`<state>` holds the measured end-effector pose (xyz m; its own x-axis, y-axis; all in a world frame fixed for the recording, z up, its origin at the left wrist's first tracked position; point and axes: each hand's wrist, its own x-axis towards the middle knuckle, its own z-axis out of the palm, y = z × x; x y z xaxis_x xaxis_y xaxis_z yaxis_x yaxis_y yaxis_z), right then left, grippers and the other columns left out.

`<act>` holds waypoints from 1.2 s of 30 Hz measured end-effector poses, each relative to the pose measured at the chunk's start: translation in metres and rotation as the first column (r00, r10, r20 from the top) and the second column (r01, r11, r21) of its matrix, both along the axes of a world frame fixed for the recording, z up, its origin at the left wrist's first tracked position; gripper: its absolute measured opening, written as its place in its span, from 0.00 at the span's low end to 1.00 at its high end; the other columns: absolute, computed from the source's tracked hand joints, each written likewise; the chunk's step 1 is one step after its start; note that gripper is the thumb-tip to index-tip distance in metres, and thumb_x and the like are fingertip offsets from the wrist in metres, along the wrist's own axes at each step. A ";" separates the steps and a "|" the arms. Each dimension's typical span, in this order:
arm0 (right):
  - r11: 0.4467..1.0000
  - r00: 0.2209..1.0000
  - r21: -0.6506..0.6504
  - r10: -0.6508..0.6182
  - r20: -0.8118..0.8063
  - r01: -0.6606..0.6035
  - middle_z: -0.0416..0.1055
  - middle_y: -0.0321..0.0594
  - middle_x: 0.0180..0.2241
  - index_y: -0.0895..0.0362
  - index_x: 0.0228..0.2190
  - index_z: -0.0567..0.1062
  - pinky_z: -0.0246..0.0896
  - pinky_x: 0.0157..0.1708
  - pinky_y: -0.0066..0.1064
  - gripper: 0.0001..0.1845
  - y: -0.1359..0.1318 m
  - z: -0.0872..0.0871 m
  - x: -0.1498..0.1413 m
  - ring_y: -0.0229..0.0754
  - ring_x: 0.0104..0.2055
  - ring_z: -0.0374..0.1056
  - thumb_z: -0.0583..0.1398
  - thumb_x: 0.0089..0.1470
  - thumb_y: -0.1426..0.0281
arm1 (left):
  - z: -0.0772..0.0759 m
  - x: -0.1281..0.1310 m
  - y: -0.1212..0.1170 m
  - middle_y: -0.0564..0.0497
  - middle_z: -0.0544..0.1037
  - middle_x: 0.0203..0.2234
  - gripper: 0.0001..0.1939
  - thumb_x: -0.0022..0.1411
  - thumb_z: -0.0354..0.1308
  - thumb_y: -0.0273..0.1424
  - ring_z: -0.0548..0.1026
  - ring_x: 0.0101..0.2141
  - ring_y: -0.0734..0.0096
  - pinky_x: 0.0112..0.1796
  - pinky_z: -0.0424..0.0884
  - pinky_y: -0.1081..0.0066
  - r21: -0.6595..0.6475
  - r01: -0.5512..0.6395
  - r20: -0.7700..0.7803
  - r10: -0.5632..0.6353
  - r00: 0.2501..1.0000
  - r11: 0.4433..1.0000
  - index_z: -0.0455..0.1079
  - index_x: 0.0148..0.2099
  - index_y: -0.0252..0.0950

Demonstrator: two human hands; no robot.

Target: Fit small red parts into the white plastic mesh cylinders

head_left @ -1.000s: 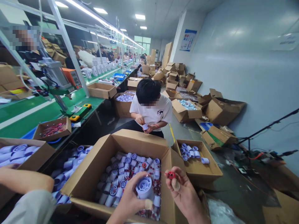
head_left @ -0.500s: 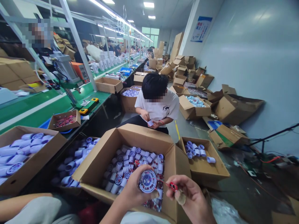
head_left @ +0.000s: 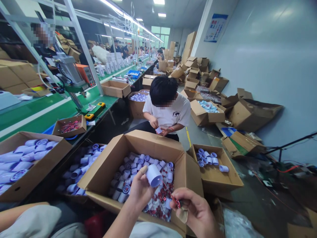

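My left hand (head_left: pixel 141 190) is closed around a pale lavender plastic cup (head_left: pixel 154 175), its open rim tilted down toward the right. Between the thumb and fingers of my right hand (head_left: pixel 194 210) is a small red round part (head_left: pixel 176 201), seen nearly edge-on. A thin wire appears to run from it toward the cup. Something beige covers my right thumb tip. Both hands are over the near right side of a large cardboard box (head_left: pixel 99 172), which holds many lavender cups and small red parts (head_left: pixel 158 206).
Across the box a seated co-worker (head_left: pixel 168 112) handles a lavender piece. To the right stands a shallow carton (head_left: pixel 223 181) with several cups. More cups fill a carton (head_left: pixel 53 165) at left. A green workbench (head_left: pixel 110 102) carries a press machine (head_left: pixel 70 72).
The lavender cup has been turned in my left hand: its ribbed end faced me before, now its side and open rim show. The red part has tilted edge-on and shifted slightly left.
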<state>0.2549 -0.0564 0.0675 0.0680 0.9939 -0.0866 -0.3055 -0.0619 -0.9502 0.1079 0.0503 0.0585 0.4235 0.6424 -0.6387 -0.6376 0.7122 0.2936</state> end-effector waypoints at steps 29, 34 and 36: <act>0.991 0.955 -0.098 0.110 0.275 -0.086 0.76 0.38 0.35 0.51 0.36 0.78 0.70 0.41 0.29 0.10 0.010 0.002 -0.004 0.37 0.37 0.73 0.64 0.48 0.66 | -0.001 0.007 -0.005 0.49 0.80 0.21 0.11 0.59 0.56 0.33 0.75 0.21 0.74 0.26 0.72 0.74 0.084 0.272 -0.006 -0.273 0.962 0.959 0.73 0.32 0.30; 0.991 0.902 -0.129 0.098 0.420 -0.047 0.76 0.39 0.39 0.51 0.37 0.78 0.67 0.44 0.32 0.10 0.009 0.007 -0.001 0.40 0.40 0.72 0.62 0.50 0.65 | -0.008 0.007 -0.007 0.50 0.78 0.16 0.19 0.59 0.55 0.43 0.72 0.18 0.76 0.20 0.67 0.77 0.077 0.325 0.016 -0.327 0.945 0.943 0.72 0.30 0.31; 0.992 0.872 -0.126 0.061 0.486 0.001 0.76 0.40 0.40 0.50 0.37 0.77 0.66 0.45 0.34 0.11 0.009 0.009 0.001 0.41 0.42 0.72 0.61 0.50 0.66 | -0.011 0.007 -0.008 0.50 0.78 0.17 0.21 0.57 0.56 0.47 0.73 0.18 0.76 0.20 0.66 0.78 0.097 0.346 0.023 -0.350 0.936 0.933 0.72 0.30 0.32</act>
